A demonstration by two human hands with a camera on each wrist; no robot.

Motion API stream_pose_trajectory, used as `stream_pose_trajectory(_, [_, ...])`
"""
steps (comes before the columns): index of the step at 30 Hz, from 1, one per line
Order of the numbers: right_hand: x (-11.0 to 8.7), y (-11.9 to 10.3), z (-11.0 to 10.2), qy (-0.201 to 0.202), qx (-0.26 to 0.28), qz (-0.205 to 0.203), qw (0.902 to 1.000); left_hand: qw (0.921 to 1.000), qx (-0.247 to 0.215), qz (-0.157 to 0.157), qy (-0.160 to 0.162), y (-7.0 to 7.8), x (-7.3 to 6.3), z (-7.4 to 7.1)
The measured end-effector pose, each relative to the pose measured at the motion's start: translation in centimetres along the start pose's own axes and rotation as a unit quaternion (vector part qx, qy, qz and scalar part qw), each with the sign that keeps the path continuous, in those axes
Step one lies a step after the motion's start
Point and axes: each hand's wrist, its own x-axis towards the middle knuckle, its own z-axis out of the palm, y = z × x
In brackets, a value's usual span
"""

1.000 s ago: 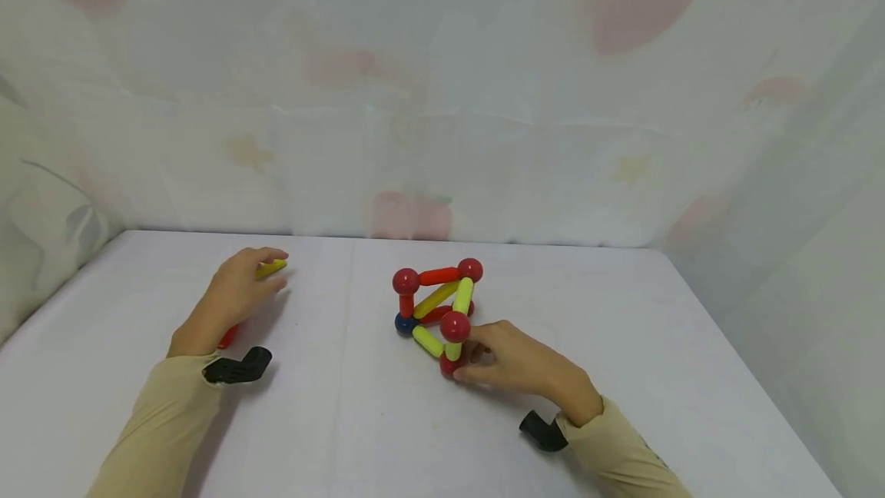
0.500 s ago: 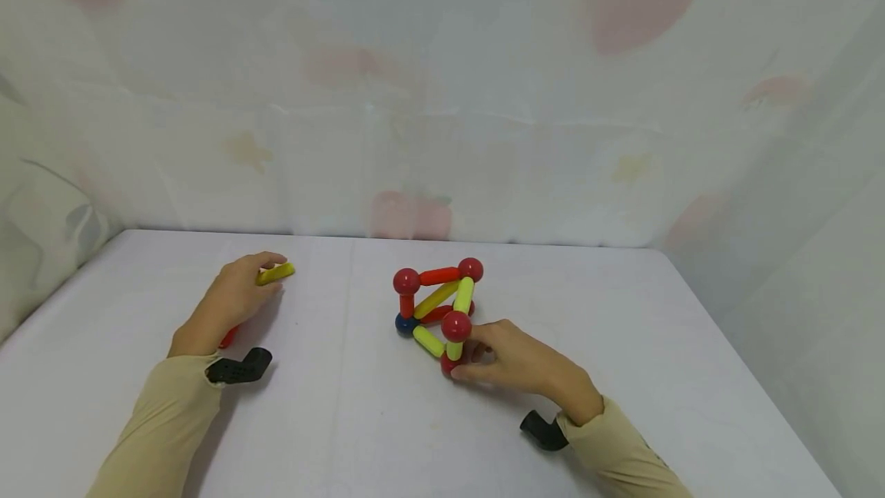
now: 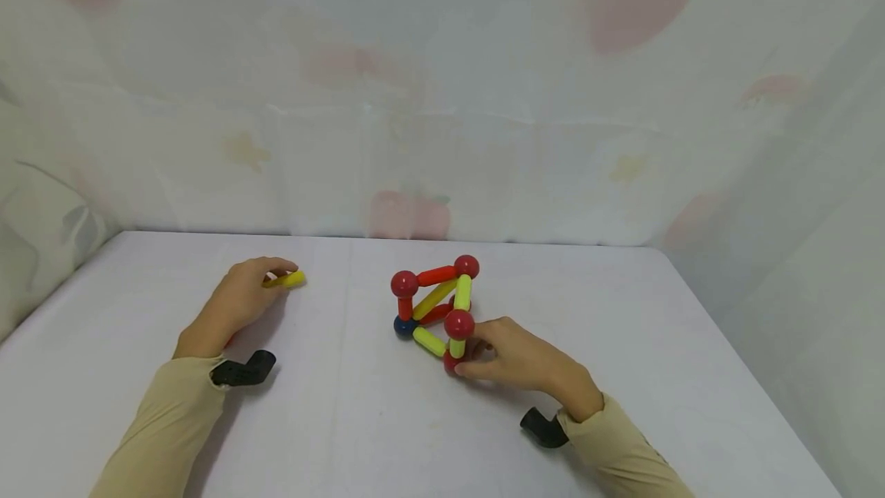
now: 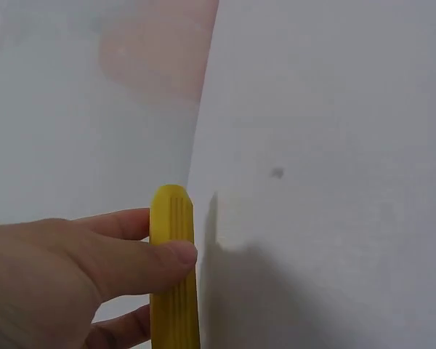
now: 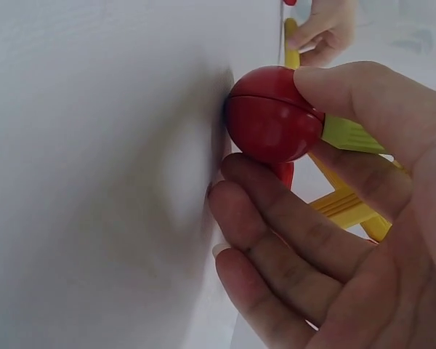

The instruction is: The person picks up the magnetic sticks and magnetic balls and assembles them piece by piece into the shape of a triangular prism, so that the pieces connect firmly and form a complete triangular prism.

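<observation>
My left hand point(image 3: 238, 298) pinches a yellow magnetic rod point(image 3: 293, 280) between thumb and fingers above the left part of the table. In the left wrist view the grooved rod point(image 4: 173, 218) stands upright in the picture, with the thumb across it. On the right, my right hand point(image 3: 515, 356) holds the red ball point(image 5: 270, 116) at the near bottom corner of a magnetic rod-and-ball frame. That frame has red upper balls point(image 3: 404, 283), a dark blue ball point(image 3: 404, 327) at bottom left, and red, yellow and lime rods point(image 3: 430, 342). A lime rod rises from the held ball to another red ball point(image 3: 459, 324).
A red piece point(image 3: 230, 340) lies mostly hidden beneath the left wrist. The white-covered table point(image 3: 387, 436) ends at a patterned cloth backdrop point(image 3: 442, 137). Black camera mounts point(image 3: 243, 370) stick out from both sleeves.
My left hand has moved a little right and nearer, carrying the yellow rod, more of which came into view. The right hand stays at the frame, which has turned very slightly.
</observation>
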Motion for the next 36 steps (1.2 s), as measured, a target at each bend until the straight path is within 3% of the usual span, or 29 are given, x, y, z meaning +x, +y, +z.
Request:
stream_pose_trajectory(18, [0.2,0.2,-0.1,0.001,0.006,0.004,1.0,0.9982,-0.019,0.053,0.019,1.5,0.1,-0.9])
stream_pose_trajectory(27, [0.3,0.3,-0.1,0.0,0.011,0.002,0.9999,0.999,-0.025,0.036,-0.004,2.9,0.0,-1.2])
stream_pose_trajectory(36, [0.5,0.3,0.0,0.0,0.008,0.004,1.0,0.9955,-0.057,0.075,-0.013,4.0,-0.3,-1.6])
